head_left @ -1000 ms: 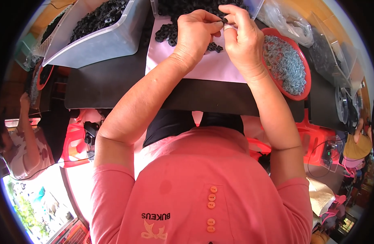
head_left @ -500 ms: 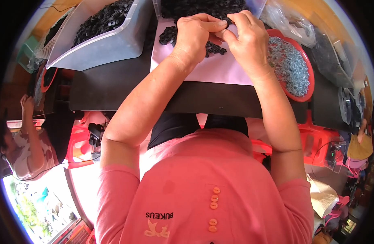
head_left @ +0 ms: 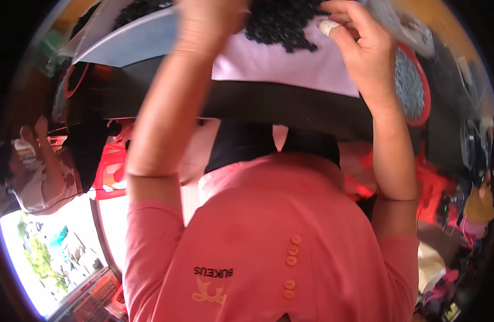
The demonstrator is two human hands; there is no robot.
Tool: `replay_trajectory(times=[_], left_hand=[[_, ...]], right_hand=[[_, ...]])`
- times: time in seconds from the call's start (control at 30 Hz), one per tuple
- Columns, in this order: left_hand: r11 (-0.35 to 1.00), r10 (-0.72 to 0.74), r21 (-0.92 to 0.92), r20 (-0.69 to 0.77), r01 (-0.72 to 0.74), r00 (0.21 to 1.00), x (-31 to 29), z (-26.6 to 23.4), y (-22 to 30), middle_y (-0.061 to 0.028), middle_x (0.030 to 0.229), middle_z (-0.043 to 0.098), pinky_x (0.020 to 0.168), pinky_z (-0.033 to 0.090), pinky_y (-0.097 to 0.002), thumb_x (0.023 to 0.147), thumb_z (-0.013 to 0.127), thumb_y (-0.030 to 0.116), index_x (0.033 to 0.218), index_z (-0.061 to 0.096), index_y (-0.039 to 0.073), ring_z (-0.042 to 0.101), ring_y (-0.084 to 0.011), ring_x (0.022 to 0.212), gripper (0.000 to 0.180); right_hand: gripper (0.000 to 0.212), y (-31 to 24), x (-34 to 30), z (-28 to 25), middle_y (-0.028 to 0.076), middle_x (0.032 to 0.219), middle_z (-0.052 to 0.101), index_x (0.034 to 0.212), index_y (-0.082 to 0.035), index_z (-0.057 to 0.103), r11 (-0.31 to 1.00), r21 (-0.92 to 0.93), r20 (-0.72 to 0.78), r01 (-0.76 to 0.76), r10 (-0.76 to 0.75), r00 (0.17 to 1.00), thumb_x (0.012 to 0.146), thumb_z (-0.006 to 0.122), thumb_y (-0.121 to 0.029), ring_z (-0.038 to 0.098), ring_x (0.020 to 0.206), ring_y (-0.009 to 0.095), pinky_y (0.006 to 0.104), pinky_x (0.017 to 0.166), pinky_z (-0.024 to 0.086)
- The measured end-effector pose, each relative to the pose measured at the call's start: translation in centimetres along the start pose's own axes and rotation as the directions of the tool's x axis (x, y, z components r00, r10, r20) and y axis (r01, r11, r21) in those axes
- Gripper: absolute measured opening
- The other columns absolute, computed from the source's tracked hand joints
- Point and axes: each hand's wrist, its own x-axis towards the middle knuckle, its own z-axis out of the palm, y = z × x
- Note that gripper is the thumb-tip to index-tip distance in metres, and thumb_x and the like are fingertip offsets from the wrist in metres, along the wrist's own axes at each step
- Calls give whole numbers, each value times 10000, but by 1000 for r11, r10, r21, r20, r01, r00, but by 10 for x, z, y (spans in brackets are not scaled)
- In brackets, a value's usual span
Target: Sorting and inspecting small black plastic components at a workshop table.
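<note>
A pile of small black plastic parts (head_left: 282,27) lies on a pale pink sheet (head_left: 284,70) at the table's front. My left hand (head_left: 212,21) is over the pile's left side, smeared by motion and partly cut off by the upper edge, so its fingers cannot be made out. To the right of the pile is my right hand (head_left: 365,51), its thumb and index finger apart with nothing visible between them. The thumb's tip looks whitish. Beside that hand stands a red bowl (head_left: 425,102) with many small silvery metal pieces (head_left: 408,86).
A translucent bin (head_left: 134,45) holding more black parts (head_left: 142,12) stands at left on the dark table (head_left: 247,102). Clear plastic bags (head_left: 402,27) lie at the far right. Another person (head_left: 48,177) sits at left, near a red stool (head_left: 110,166).
My hands, together over the sheet before, have come apart: the left has gone left and up, the right to the right. More of the black pile shows. The whole view has shifted.
</note>
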Motion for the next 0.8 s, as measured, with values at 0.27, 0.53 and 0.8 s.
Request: replay_trajectory(times=[0.27,0.53,0.8], left_hand=[[737,475,545,4,-400,880,17,-57,-15,-32,821,651,661,447,-206,793,682,-12,949,689,-15,575,-85,735,155],[850,250,301,491,-432,834,-31,-25,-64,-15,765,644,640,463,-213,824,693,6,919,706,-11,562,-59,693,97],[820,16,470,552,-327,834,-14,-4,-106,-30,752,643,645,479,-247,790,706,58,884,703,15,600,-120,675,103]], right_hand=[[531,15,-133,-3,166,1290,538,1194,-11,592,664,-580,487,471,-180,854,759,716,-289,546,1140,333,445,868,427],[350,12,-157,-26,142,1019,610,986,-20,648,839,-213,349,501,-414,841,695,758,-181,615,977,323,395,691,441],[206,7,-110,-34,82,755,611,911,-7,653,927,-216,193,306,-267,944,753,751,-97,590,656,225,344,601,460]])
